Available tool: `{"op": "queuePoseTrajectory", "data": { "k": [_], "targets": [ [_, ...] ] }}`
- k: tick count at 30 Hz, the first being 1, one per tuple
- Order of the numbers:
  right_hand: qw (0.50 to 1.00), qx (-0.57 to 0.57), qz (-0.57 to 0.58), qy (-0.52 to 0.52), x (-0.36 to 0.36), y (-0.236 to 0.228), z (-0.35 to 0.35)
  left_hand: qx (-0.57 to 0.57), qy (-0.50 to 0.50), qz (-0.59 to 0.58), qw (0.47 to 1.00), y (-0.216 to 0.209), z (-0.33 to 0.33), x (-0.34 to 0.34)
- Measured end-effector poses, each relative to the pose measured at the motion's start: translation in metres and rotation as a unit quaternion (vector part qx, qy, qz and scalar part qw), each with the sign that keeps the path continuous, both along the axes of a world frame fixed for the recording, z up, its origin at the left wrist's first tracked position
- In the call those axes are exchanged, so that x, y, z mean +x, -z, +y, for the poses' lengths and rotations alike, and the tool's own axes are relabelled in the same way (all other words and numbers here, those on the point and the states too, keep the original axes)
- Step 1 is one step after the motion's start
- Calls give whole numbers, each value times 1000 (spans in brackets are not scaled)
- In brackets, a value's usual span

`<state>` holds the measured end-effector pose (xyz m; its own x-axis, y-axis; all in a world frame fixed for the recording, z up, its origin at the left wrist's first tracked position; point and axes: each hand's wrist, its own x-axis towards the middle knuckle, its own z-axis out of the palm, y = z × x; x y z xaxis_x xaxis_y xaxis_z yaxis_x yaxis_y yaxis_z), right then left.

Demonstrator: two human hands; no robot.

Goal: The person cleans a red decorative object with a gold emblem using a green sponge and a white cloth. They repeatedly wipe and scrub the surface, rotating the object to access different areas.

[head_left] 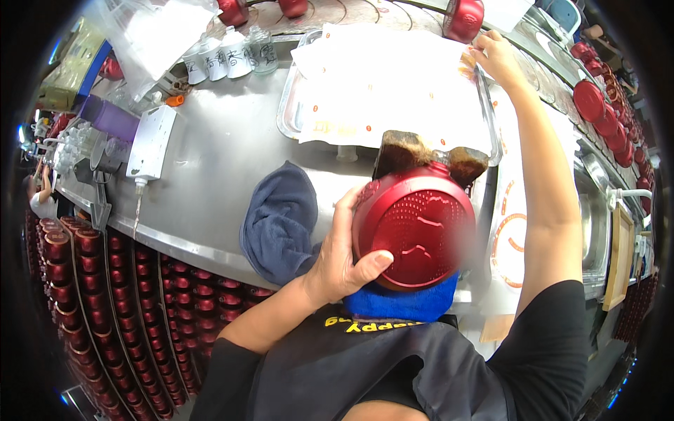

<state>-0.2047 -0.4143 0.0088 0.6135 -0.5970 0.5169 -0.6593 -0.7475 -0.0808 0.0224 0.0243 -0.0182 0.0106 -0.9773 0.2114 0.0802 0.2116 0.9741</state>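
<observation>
Left fingers grip red pot near cloth; right fingers at sheet, closure unclear.

pot: glossy red, dotted pattern | cloth: slate blue | pad: bright blue | sheet: white, sparse red marks

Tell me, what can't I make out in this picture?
All in the head view:
- Some fingers of the left hand: hidden behind the red pot.
- The pot's right side: smeared by blur.
- What, if anything, the right hand pinches: too small to tell.
- Most of the metal tray: covered by white paper.
- A red vessel, top left: cut off by the picture's edge.
</observation>
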Motion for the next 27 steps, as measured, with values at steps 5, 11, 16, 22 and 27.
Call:
{"op": "queuePoseTrajectory", "data": {
  "k": [5, 11, 16, 22, 27],
  "targets": [
    [995, -85, 2, -51, -17, -48, 84, 10, -23, 18, 1000, -5, -2, -4],
    [991, 82, -48, -97, -32, -119, 225, 12, -56, 51, 997, -7, 0, -14],
    [950, 166, -85, -250, -19, -159, 305, 8, -59, 24, 998, -12, 3, -15],
    [950, 234, -94, -183, 15, -93, 337, -29, -88, -39, 995, -18, 6, -12],
    [964, 199, -111, -138, 17, -74, 338, -71, -95, -237, 964, -16, 10, -14]
  ]
}}
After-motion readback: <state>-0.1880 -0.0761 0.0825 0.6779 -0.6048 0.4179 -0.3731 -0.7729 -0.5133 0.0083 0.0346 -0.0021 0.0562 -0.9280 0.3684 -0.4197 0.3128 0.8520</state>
